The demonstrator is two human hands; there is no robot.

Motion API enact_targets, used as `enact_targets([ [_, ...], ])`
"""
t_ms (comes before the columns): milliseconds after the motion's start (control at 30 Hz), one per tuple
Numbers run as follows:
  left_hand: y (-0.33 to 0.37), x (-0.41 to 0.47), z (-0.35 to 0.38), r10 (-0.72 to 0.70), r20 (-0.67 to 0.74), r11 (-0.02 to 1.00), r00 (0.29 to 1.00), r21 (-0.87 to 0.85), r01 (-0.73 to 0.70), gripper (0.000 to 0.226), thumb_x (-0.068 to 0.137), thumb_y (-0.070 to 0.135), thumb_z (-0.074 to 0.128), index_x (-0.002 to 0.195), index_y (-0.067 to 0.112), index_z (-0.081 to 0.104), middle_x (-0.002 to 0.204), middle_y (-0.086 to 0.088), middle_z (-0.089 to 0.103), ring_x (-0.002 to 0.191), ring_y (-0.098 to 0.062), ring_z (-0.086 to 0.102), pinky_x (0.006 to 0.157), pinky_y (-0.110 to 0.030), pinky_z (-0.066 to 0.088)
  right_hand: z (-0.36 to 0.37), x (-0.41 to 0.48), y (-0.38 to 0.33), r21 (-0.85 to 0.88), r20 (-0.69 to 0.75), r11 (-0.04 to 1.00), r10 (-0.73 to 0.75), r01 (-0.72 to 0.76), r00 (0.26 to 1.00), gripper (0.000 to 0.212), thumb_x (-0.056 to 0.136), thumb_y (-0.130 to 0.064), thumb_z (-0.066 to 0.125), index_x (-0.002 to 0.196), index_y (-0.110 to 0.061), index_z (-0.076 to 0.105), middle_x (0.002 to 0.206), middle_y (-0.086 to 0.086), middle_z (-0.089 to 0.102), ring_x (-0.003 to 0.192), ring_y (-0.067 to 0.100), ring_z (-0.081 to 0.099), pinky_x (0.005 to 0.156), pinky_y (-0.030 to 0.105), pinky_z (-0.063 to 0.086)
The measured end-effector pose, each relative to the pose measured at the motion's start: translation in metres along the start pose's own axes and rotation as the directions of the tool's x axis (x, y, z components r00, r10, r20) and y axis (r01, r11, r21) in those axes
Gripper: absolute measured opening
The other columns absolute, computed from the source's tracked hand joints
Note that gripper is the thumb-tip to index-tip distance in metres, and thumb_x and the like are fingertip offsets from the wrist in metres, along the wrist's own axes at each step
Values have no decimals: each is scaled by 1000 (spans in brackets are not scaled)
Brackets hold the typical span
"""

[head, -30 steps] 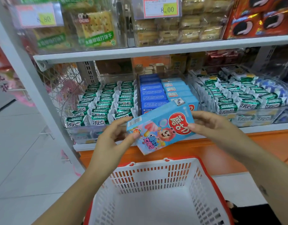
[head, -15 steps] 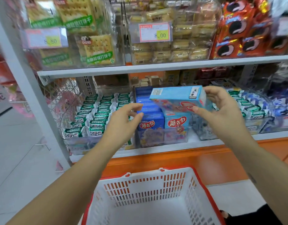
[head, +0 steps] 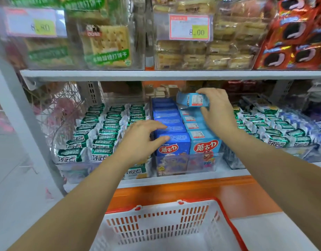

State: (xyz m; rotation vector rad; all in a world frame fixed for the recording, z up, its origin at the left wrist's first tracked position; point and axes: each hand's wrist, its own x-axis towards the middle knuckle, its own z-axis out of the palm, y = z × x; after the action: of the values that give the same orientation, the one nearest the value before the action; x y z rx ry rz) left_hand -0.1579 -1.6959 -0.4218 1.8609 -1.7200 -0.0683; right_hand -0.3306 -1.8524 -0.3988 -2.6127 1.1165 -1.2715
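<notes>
Nearest the camera, a white basket (head: pixel 156 225) with a red rim is sitting below the orange base of the shelving. Above it, on the lower shelf (head: pixel 174 178), a clear bin (head: pixel 188 163) is holding two rows of upright boxes: dark blue boxes (head: pixel 172 142) on the left, pale blue boxes (head: pixel 205 140) on the right. The left hand (head: pixel 139 140) is hovering at the front dark blue box with its fingers loosely bent and spread from the thumb, gripping nothing (whether the fingertips are touching the box top cannot be told). To its left, green-wrapped packs (head: pixel 101 131) are lying in rows in a neighbouring bin. Further back, the right hand (head: pixel 217 109) is pinching the light blue box (head: pixel 192 100), fingers over its top and thumb beneath, holding it tilted just above the rear of the pale blue row. Beyond, on the upper shelf (head: pixel 156 75), cracker packs (head: pixel 109 46) are standing beside a price tag (head: pixel 189 27) reading 8.00, with red cookie packs (head: pixel 297 37) at the far right.
</notes>
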Motion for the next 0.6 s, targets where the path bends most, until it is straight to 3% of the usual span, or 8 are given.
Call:
enact_targets([
  [67,-7,2,1,7,31,1000,999,12,-7,39,88,41,64,123,24,64,133,5,57,128,-13,45,108,-28,28,10,10,-1,-121,63,993,11,-3,998,43,83,3,55,123,-12,53,119,10,56,114,30,41,85,42,41],
  [167,-16,4,3,24,52,1000,998,-10,-24,37,87,41,65,121,26,65,134,6,56,126,-11,46,106,-25,28,21,23,-3,-266,98,962,94,-65,991,36,90,-5,54,126,-5,49,122,19,52,115,36,41,90,43,37],
  [267,-22,4,5,37,72,999,997,-9,-37,38,86,43,65,122,30,63,136,10,53,127,-11,42,107,-28,28,25,31,-2,-302,96,949,125,-91,988,41,90,-4,54,130,-6,46,128,21,49,117,40,43,96,44,37],
  [400,-25,3,7,58,68,998,996,-24,-56,40,86,43,64,124,32,62,137,11,51,128,-11,41,111,-32,29,30,30,-2,-301,104,954,40,-7,994,53,87,3,55,136,-14,46,135,15,49,122,37,41,100,42,36],
  [600,-26,4,10,45,55,996,997,-79,-40,39,86,42,65,123,32,62,133,14,51,126,-8,41,109,-32,31,47,45,4,-271,116,962,78,-44,990,60,84,3,54,137,-24,44,140,12,45,125,36,42,91,41,45],
])
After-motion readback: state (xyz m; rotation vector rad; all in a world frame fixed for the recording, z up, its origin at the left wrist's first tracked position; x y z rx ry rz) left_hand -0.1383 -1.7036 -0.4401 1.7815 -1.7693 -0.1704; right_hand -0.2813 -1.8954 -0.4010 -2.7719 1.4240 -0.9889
